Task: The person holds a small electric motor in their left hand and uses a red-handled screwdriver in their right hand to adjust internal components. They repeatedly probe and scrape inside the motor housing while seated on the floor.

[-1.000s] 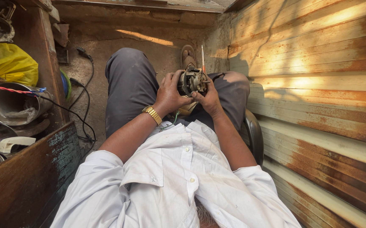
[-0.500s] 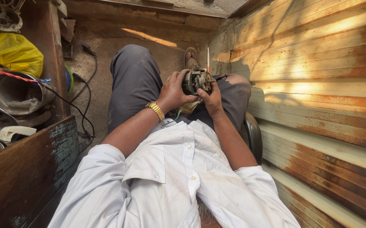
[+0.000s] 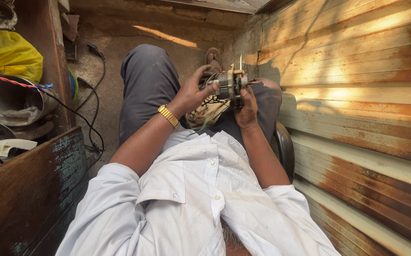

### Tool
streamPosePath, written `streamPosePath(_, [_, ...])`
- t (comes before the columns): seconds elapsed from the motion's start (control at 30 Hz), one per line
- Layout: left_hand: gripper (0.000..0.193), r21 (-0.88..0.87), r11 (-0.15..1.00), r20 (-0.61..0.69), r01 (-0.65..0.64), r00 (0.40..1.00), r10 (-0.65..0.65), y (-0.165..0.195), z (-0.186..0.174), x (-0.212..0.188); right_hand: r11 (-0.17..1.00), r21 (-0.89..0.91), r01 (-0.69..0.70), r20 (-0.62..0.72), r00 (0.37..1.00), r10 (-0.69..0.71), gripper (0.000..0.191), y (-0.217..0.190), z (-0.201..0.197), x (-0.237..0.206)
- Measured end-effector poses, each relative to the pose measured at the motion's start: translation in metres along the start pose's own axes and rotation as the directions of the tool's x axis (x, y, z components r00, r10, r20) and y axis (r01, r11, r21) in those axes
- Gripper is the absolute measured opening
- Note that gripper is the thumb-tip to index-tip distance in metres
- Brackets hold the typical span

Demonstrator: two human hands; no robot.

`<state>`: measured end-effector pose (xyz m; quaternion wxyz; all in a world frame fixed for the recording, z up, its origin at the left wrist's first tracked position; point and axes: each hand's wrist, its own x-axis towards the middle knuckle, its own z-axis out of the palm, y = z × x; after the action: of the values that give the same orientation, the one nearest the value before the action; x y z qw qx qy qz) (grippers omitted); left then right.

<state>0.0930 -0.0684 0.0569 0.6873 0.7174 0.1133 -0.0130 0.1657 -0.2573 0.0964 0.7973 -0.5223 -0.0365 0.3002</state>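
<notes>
Gripping small motor (image 3: 229, 84) between left hand (image 3: 193, 92), right hand (image 3: 247, 106), above lap.

Yellow plastic bag (image 3: 8, 52), bulging, far left, above metal pot (image 3: 6, 102).

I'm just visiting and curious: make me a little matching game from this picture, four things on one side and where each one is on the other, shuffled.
Things:
1. small motor part
2. gold wristwatch
3. yellow bag
4. rusty corrugated wall

Places:
A. on the shelf at the far left, above a metal pot
B. along the whole right side
C. held between the left hand and the right hand, above the lap
D. around the left wrist

Pairs: 1-C, 2-D, 3-A, 4-B
</notes>
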Motion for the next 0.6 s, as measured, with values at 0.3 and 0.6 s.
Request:
streamPosePath(0.3, [0.041, -0.608, 0.793, -0.316, 0.029, 0.908, -0.276, -0.022, -0.013, 0.009, 0.973, 0.219, 0.073, -0.107, 0.993, -0.050, 0.060, -0.003, -0.009, 0.003])
streamPosePath(0.6, [0.089, -0.664, 0.746, 0.116, -0.044, 0.980, 0.161, 0.007, 0.004, 0.012, 0.903, 0.429, 0.032, -0.160, 0.986, 0.041, 0.064, -0.036, 0.039, 0.000])
